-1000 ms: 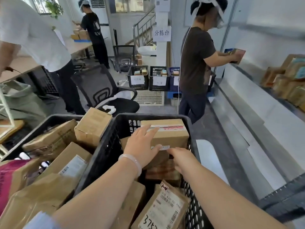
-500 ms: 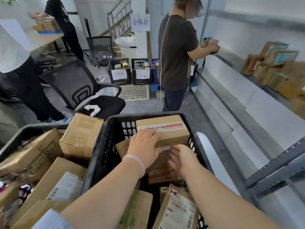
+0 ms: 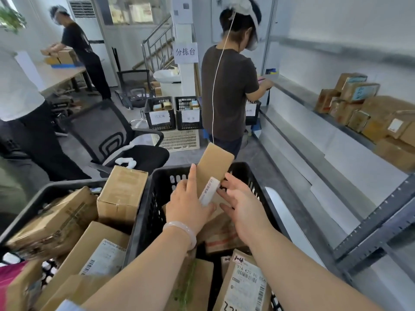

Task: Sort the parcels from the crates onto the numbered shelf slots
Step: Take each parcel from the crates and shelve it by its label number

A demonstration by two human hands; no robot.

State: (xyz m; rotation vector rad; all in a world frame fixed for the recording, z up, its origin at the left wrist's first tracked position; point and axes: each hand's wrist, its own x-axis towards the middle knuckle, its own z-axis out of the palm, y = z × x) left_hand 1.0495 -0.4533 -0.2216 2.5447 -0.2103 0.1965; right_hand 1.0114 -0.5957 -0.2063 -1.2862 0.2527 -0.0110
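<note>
A brown cardboard parcel (image 3: pixel 214 166) with a white label stands tilted up on end above the far side of the black crate (image 3: pixel 146 207). My left hand (image 3: pixel 188 203) grips its left edge, index finger stretched up along it. My right hand (image 3: pixel 241 203) touches its right lower side with fingers spread. More parcels lie in the crate, one near me marked 1-4 (image 3: pixel 244 283). A second black crate (image 3: pixel 45 194) to the left is heaped with boxes. The grey metal shelf (image 3: pixel 368 223) runs along the right, with several parcels (image 3: pixel 368 113) on its upper level.
A person in a dark shirt (image 3: pixel 229 90) stands just beyond the crate at the shelf. A black office chair (image 3: pixel 116 140) sits left of centre. Labelled black baskets (image 3: pixel 174 114) stand on the floor behind. Two more people work at the left, one at a table.
The parcel that lay flat on the pile has been tipped up on end and lifted. Both hands rose with it, the left one closing round its edge.
</note>
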